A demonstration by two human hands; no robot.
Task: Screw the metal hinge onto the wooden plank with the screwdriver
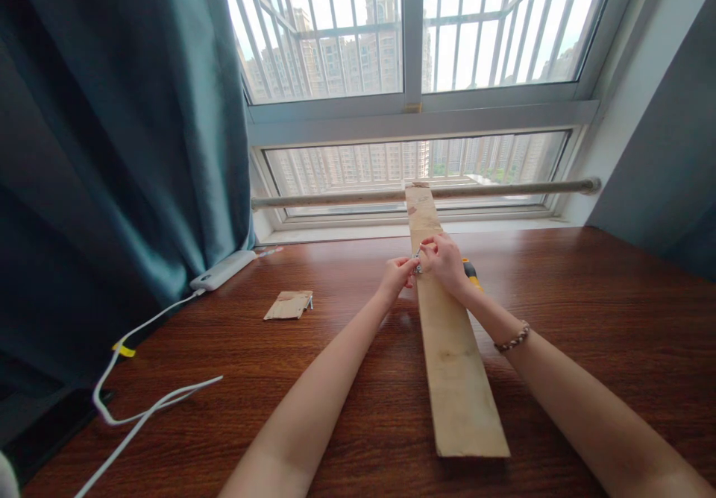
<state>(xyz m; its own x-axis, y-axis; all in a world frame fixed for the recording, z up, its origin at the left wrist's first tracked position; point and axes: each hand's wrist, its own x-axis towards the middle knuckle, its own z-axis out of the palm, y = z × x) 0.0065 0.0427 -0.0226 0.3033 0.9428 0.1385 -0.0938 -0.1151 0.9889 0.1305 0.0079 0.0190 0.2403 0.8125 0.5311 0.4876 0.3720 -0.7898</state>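
Both hands meet just above the centre of the frame, over a long wooden plank [456, 364] that runs from the lower middle up to the window sill. The left hand [396, 276] has its fingertips closed in a pinch on a small metal piece [417, 258], probably a screw, though it is too small to be sure. The right hand [444, 259] curls in from the other side, fingers bent and pressed to the same piece, so the two hands touch at the plank's left edge.

Just behind the right hand a yellow-and-black tool [471, 273] peeks out, mostly hidden by the wrist; what kind of tool it is cannot be told. A beaded bracelet [512, 340] sits on the right forearm.

The plank lies flat on the dark brown bench [587, 311], its far end touching a pale rod [335, 199] that runs across the lower window [414, 159].

To the left of centre, well apart from the hands, lies a small wooden offcut [289, 305] with a bit of metal at its right edge. Further left a white power strip [222, 270] rests against the teal curtain [112, 147], and its white cable [145, 408] loops down toward the lower left corner with a yellow tag [124, 350] on it. Nothing lies between the hands and the plank.
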